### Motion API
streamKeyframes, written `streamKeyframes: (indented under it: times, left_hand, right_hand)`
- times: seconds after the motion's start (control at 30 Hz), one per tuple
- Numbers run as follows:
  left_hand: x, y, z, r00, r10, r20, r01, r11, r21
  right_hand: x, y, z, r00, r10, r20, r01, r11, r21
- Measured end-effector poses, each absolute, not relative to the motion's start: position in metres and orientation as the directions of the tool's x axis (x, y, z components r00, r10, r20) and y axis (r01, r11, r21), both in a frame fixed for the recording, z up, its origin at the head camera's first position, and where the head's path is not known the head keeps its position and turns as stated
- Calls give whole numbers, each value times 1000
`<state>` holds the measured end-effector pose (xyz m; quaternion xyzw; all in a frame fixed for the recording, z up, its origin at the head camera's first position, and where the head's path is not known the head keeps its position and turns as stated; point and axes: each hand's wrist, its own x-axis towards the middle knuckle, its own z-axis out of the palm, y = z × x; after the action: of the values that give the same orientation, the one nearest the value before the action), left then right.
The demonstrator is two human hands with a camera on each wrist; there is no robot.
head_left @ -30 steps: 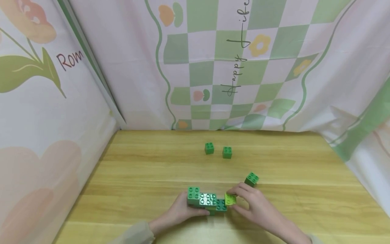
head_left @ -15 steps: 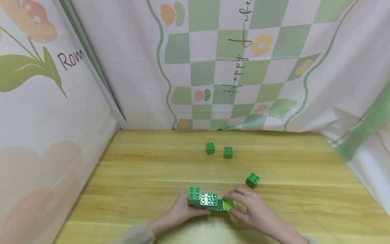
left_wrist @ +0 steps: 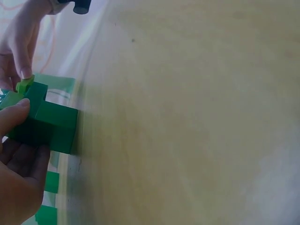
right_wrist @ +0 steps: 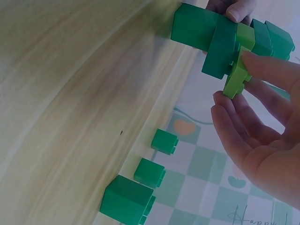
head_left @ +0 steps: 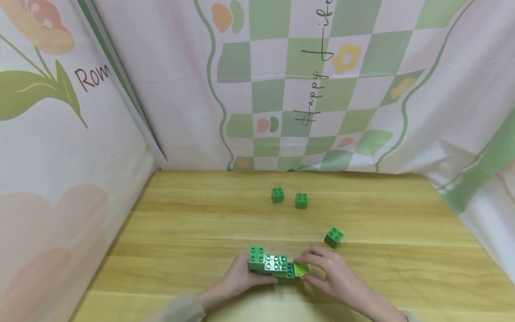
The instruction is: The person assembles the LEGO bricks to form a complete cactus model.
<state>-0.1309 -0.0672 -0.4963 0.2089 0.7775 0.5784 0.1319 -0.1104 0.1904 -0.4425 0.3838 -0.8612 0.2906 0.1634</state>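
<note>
My left hand grips a built-up stack of green toy building bricks from its left side, thumb along the near face. In the left wrist view the stack shows dark green blocks stepped over each other. My right hand pinches a thin lime-green brick between thumb and fingers at the stack's right end, over a dark green brick. The right wrist view has the lime brick tilted against the stack's side, studs facing the palm.
Two small green bricks, one left and one right, stand farther back on the wooden table. Another green brick lies just beyond my right hand. A patterned curtain hangs along the table's back edge.
The lime-green brick has moved left and slightly down with my right hand, onto the stack's right end. Over the last half second both hands have barely moved.
</note>
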Motion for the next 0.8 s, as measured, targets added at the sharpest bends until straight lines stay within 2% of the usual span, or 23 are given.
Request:
streamKeyframes:
  times: [0.8]
  left_hand:
    - [-134,-68,-498,-876,480,56,201,257,945]
  right_hand:
    - [-112,189,-444,-668,-578,469,-743,554,-375]
